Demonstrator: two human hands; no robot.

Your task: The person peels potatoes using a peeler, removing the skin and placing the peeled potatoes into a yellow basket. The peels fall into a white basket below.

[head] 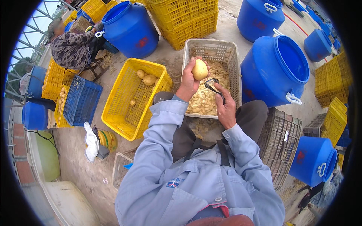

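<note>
My left hand (190, 78) grips a peeled, pale yellow potato (199, 69) above a grey plastic crate (239, 84). Just to its right, my right hand (226, 106) holds a black-handled peeler (211, 84), its head a little below the potato and apart from it. Many pale peelings (202, 100) cover the bottom of the grey crate, which stands between my knees. A yellow crate (117, 99) to the left holds several potatoes (149, 80), some partly hidden by its right wall.
Right of the grey crate stands an open blue barrel (268, 67); another blue barrel (131, 31) is at the upper left, near a seated person (72, 49). Stacked yellow crates (183, 22) rise ahead. A blue crate (82, 100) lies left, a brown crate (280, 144) by my right side.
</note>
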